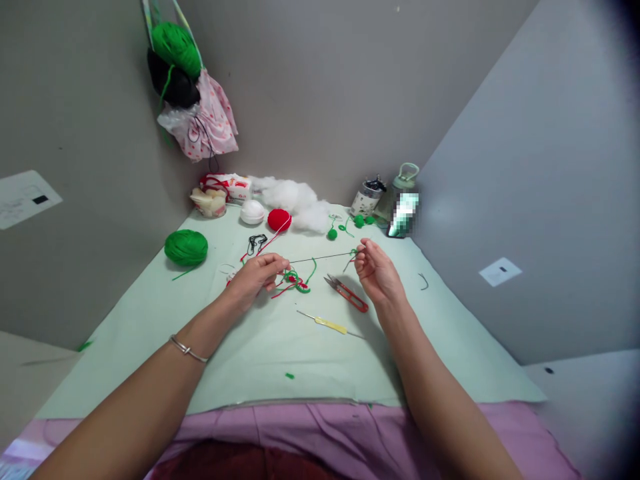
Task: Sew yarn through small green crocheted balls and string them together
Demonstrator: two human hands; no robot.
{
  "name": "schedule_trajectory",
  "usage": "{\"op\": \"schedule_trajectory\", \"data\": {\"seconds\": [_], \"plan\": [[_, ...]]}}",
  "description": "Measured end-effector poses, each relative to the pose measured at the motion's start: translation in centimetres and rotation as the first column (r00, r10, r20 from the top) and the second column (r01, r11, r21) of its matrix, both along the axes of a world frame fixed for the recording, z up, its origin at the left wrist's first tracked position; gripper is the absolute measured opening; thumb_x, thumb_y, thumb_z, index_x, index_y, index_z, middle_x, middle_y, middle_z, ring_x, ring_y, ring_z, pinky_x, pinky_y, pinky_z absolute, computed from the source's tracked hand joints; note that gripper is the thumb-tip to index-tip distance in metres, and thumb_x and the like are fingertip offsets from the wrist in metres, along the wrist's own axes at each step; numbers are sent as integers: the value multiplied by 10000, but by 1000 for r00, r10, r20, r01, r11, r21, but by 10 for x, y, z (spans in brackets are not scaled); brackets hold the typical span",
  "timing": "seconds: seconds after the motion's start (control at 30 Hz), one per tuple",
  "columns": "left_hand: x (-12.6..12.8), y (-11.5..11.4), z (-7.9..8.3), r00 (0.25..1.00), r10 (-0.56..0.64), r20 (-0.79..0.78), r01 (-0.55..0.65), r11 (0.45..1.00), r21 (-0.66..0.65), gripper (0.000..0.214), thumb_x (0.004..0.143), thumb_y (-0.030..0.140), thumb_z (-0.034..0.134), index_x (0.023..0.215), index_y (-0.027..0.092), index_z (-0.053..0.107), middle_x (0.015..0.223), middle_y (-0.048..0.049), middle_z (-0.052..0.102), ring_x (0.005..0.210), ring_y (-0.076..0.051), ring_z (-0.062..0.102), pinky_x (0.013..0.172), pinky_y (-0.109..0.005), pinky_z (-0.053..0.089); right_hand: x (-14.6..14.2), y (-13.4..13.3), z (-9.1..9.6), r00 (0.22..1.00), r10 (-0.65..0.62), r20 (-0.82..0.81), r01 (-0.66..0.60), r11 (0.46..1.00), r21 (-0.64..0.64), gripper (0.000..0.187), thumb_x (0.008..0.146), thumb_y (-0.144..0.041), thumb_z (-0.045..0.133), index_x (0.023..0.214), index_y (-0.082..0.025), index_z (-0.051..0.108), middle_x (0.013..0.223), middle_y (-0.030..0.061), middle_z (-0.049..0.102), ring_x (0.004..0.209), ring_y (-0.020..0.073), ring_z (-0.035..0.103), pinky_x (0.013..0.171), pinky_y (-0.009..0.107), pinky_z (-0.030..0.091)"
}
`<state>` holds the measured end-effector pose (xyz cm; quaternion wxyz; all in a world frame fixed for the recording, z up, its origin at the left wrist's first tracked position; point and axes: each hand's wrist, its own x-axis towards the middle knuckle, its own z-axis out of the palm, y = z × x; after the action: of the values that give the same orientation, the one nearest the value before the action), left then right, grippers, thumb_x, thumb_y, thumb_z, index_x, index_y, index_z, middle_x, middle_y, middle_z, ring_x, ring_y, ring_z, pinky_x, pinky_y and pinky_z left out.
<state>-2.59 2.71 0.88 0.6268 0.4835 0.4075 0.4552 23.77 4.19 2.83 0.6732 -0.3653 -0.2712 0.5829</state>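
Observation:
A dark thread (320,257) runs taut between my two hands above the table. My left hand (256,275) pinches its left end, fingers pressed together. At the other end my right hand (375,268) is closed on the thread, palm side showing, with a bit of green yarn by its fingertips. Beneath the thread, beside my left hand, lie small red and green crocheted pieces (301,287) with loose yarn tails. Red-handled thread snips (350,296) rest just left of my right hand. Nearer to me is a crochet hook (330,325) with a yellow handle.
A green yarn ball (186,247) sits at left; white (253,213) and red (279,220) balls stand farther back. Stuffing (293,197) lines the rear wall. A phone (403,215) leans on a bottle (406,175) beside a canister (367,200). A pink dotted bag (215,117) hangs at left.

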Motion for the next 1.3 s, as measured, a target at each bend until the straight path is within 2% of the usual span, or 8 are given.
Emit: {"op": "schedule_trajectory", "data": {"seconds": [0.23,0.4,0.5,0.77,0.93,1.1,1.23,1.3], "plan": [[-4,7,-5,997,70,-17,-70,998,1,374,745,504,795,825,151,703,649,34,506,475,-46,320,453,-195,325,0,-1,3,1000,4,-27,-5,1000,-15,240,723,-198,874,879,-137,702,695,-32,667,526,24,601,482,91,523],[-25,21,4,883,436,176,-445,895,16,384,763,498,786,881,141,708,860,-20,628,617,-68,515,546,-183,438,2,2,0,1000,7,-20,-7,1000,-4,196,746,-191,848,872,-136,709,688,-36,651,508,13,559,452,84,487],[-42,30,8,803,519,292,-534,845,-34,323,850,460,717,866,138,700,950,-55,669,786,-113,620,727,-228,540,2,2,-1,1000,12,-8,-12,1000,-14,200,739,-197,849,870,-132,712,685,-38,644,492,8,536,433,84,465],[-65,39,11,799,532,280,-530,843,-88,349,988,441,530,933,146,706,1092,-104,704,937,-150,657,799,-260,557,-2,0,-3,998,33,57,-32,999,-15,251,694,-232,879,863,-141,718,687,-37,635,485,4,508,427,79,443],[-67,39,11,831,512,218,-513,857,-58,411,987,506,497,997,157,715,1218,-140,692,1111,-196,640,768,-250,521,-3,-1,-5,996,53,76,-52,999,-13,299,666,-269,901,871,-146,721,694,-42,631,493,1,505,430,78,436],[-64,39,8,868,478,136,-483,876,4,453,945,574,518,1111,190,692,1375,-120,642,1292,-244,573,930,-325,490,-5,-2,-4,993,75,92,-74,997,-12,360,637,-319,923,881,-160,711,693,-47,640,489,3,496,419,82,421],[-62,38,1,864,488,-124,-458,865,206,441,861,471,646,1206,196,670,1266,-117,692,1247,-279,601,1061,-408,434,-7,-3,-2,982,134,130,-136,991,-1,393,621,-370,928,854,-173,681,679,-36,654,466,15,480,394,97,393],[-62,37,-4,774,527,-351,-385,831,401,451,842,421,671,1236,201,679,1210,-118,694,1212,-298,606,1088,-444,410,-8,-5,-1,978,154,140,-155,988,-1,401,621,-378,927,852,-177,668,631,-48,620,453,20,466,380,99,365]]}}
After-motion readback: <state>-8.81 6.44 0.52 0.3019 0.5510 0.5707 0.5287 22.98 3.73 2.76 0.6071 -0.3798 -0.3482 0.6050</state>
